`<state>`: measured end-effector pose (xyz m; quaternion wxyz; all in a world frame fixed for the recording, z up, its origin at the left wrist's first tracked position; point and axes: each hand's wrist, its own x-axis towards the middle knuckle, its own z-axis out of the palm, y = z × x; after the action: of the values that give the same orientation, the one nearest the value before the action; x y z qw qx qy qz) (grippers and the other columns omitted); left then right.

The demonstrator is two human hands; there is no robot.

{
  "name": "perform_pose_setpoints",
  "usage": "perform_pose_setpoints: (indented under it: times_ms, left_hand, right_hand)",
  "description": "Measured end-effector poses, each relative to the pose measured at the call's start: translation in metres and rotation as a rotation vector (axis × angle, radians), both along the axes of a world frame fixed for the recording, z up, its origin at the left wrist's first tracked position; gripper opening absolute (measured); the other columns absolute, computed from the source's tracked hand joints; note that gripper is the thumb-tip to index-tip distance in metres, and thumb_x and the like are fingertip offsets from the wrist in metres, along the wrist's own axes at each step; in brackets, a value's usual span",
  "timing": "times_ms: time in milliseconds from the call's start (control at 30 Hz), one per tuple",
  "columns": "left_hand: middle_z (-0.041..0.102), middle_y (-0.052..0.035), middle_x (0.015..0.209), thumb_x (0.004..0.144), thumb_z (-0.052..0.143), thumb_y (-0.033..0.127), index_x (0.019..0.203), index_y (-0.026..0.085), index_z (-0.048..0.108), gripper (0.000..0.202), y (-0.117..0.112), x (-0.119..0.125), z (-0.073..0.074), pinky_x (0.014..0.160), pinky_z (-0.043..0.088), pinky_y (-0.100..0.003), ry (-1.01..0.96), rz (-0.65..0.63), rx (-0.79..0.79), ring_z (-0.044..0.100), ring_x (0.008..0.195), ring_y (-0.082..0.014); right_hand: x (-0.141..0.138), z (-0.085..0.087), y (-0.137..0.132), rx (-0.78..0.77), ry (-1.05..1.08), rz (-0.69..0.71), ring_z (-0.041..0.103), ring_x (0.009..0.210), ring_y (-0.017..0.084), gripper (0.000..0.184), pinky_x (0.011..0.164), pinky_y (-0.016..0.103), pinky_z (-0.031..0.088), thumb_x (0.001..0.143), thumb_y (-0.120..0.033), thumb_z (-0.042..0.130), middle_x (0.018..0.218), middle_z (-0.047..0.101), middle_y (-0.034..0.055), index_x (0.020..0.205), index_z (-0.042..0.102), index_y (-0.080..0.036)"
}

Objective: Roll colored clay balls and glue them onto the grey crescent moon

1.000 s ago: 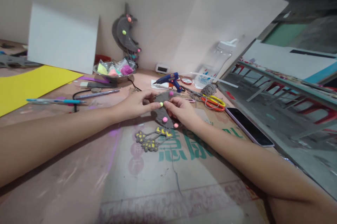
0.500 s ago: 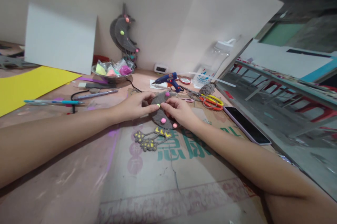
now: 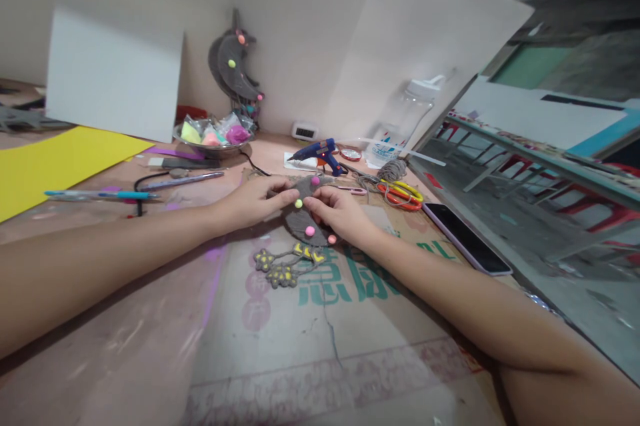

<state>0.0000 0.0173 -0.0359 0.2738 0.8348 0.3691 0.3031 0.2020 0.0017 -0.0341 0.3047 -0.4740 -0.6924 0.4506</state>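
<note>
A grey crescent-shaped craft piece dotted with small pink and green pom-poms lies flat on the cardboard. My left hand rests on its left edge, fingers pressed down on it. My right hand holds its right side, fingertips pinched close to a yellow-green pom-pom. Below the piece hang grey string ornaments with yellow marks.
A blue glue gun, twine and orange-yellow scissors and a phone lie to the right. A metal bowl of pom-pom bags, another crescent, pens and yellow paper are left and behind.
Both hands and the crescent piece have stayed nearly in place; my fingertips shifted slightly around the yellow-green pom-pom, and the view drifted a little.
</note>
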Motion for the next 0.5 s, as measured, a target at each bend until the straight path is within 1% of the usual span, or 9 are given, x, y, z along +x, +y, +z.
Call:
perform_pose_setpoints:
  times_ms: [67, 200, 300, 367, 433, 500]
  left_hand:
    - [0.049, 0.0022, 0.065, 0.090, 0.041, 0.045, 0.074, 0.015, 0.054, 0.036, -0.0004, -0.0001, 0.0004, 0.057, 0.034, -0.022, -0.003, 0.026, -0.005, 0.047, 0.063, -0.0118]
    - [0.053, 0.0017, 0.068, 0.087, 0.045, 0.043, 0.078, 0.015, 0.056, 0.031, -0.0018, 0.0013, 0.0018, 0.057, 0.035, -0.021, -0.036, 0.032, -0.039, 0.048, 0.063, -0.0116]
    - [0.051, 0.0022, 0.064, 0.084, 0.047, 0.042, 0.074, 0.015, 0.055, 0.030, -0.0018, 0.0026, 0.0024, 0.054, 0.034, -0.021, -0.047, 0.030, -0.064, 0.046, 0.059, -0.0109]
    - [0.048, 0.0026, 0.061, 0.083, 0.048, 0.041, 0.070, 0.015, 0.053, 0.029, -0.0014, 0.0027, 0.0021, 0.052, 0.032, -0.021, -0.049, 0.029, -0.081, 0.044, 0.057, -0.0106]
    - [0.047, 0.0029, 0.059, 0.083, 0.048, 0.040, 0.068, 0.016, 0.051, 0.028, -0.0008, 0.0022, 0.0012, 0.050, 0.031, -0.021, -0.046, 0.019, -0.102, 0.043, 0.055, -0.0103]
    - [0.046, 0.0032, 0.057, 0.083, 0.048, 0.038, 0.067, 0.016, 0.050, 0.027, -0.0001, 0.0014, 0.0000, 0.050, 0.031, -0.021, -0.041, -0.006, -0.120, 0.043, 0.054, -0.0099]
  right_hand:
    - [-0.0001, 0.0008, -0.0005, -0.007, -0.021, 0.014, 0.038, 0.033, 0.004, 0.023, 0.025, 0.016, 0.037, 0.084, -0.040, 0.056, 0.054, 0.048, -0.0075, 0.077, 0.052, -0.019]
    - [0.0003, 0.0016, -0.0013, -0.013, -0.080, 0.065, 0.040, 0.034, 0.005, 0.023, 0.026, 0.016, 0.034, 0.083, -0.041, 0.058, 0.056, 0.049, -0.0064, 0.081, 0.058, -0.018]
    - [0.0013, 0.0010, -0.0005, 0.032, -0.042, 0.085, 0.040, 0.036, 0.005, 0.030, 0.030, 0.017, 0.032, 0.084, -0.047, 0.055, 0.056, 0.050, -0.0055, 0.077, 0.057, -0.018]
    - [0.0020, 0.0004, 0.0008, 0.100, 0.049, 0.052, 0.041, 0.040, 0.006, 0.039, 0.035, 0.017, 0.032, 0.087, -0.053, 0.048, 0.054, 0.050, -0.0044, 0.074, 0.054, -0.017]
    - [0.0024, 0.0002, 0.0024, 0.148, 0.137, -0.002, 0.041, 0.043, 0.007, 0.043, 0.039, 0.017, 0.031, 0.089, -0.057, 0.041, 0.052, 0.050, -0.0036, 0.075, 0.053, -0.017]
    - [0.0024, 0.0000, 0.0037, 0.143, 0.165, -0.035, 0.039, 0.043, 0.006, 0.041, 0.040, 0.018, 0.028, 0.088, -0.056, 0.044, 0.053, 0.050, -0.0038, 0.075, 0.052, -0.017]
